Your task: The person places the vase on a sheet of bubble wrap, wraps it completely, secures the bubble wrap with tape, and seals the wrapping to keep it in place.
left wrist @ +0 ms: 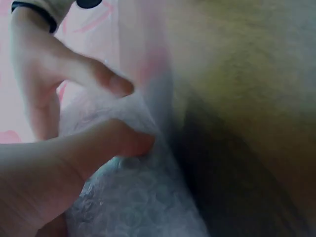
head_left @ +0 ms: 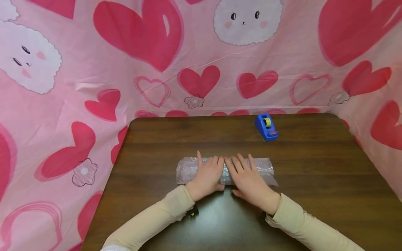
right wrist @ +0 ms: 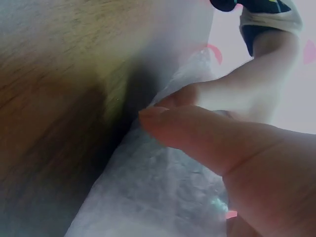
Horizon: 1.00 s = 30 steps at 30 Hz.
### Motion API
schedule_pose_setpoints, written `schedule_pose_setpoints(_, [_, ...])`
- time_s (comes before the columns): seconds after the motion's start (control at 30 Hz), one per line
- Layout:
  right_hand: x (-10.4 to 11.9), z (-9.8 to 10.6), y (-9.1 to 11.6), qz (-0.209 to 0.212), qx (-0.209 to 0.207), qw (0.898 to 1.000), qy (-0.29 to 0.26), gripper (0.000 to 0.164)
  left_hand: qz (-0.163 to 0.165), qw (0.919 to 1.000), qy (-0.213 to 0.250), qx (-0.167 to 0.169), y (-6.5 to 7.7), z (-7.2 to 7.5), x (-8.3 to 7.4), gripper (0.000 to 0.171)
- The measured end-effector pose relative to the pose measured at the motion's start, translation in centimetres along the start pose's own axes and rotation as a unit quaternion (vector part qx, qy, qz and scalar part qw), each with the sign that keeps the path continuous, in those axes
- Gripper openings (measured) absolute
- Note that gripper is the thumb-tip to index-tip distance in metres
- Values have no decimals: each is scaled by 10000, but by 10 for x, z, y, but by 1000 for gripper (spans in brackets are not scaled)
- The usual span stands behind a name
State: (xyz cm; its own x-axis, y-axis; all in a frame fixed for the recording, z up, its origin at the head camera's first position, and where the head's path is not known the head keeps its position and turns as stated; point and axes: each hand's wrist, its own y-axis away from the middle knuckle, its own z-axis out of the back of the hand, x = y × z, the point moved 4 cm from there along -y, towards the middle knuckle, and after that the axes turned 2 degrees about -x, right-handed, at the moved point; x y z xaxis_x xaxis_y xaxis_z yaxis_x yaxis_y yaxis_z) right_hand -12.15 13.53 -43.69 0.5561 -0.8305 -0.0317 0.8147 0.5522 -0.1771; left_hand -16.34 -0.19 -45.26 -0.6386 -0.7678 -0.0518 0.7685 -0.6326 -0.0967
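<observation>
While the fingers (head_left: 230, 165) of both hands are lying nearly straight over the top of the bubble wrap (head_left: 186, 170), they are resting on it rather than clamping round it. On the left hand (head_left: 207, 176) the little finger is standing apart and the others are lying close together; on the right hand (head_left: 252, 184) the fingers are fanning apart. Both index fingertips are almost meeting at the middle, and in the wrist views the left thumb (left wrist: 131, 140) and right thumb (right wrist: 173, 123) are touching the near side.

The wrap is lying as a long bundle crosswise on the surface (head_left: 150, 146), in front of the person; what it may be holding inside is not showing clearly. If the step in hand is smoothing or rolling it snug, both palms should be bearing evenly, with the thumbs keeping the near edge straight. Pressing only at the middle could be letting the ends loosen, and a corner is poking out at the near right end, so it is probably needing a tuck.

Farther back, a blue tape dispenser (head_left: 266, 129) is standing well apart, and a heart-printed cloth (head_left: 201, 45) is hanging behind.
</observation>
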Motion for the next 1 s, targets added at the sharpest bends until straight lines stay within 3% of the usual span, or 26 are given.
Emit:
schedule_pose_setpoints(0.23, [0, -3, 0, 52, 67, 10000, 23, 116, -64, 9965, 490, 671, -3, 4, 3, 96])
schedule_pose_setpoints(0.43, [1, -7, -1, 159, -23, 9999, -42, 104, -169, 9893, 914, 1123, -3, 7, 7, 85])
schedule_pose_setpoints(0.7, [-4, -7, -9, 339, -124, 9993, -105, 91, -225, 9930, 699, 930, 4, 5, 7, 107])
schedule_pose_setpoints(0.8, [-7, -7, -13, 281, 139, 9993, -226, 90, -333, 9957, 420, 757, 8, 6, 6, 107])
schedule_pose_setpoints(1.0, [-14, -7, -22, 94, 823, 9953, -500, 86, -544, 9985, 12, 90, 17, 7, 1, 95])
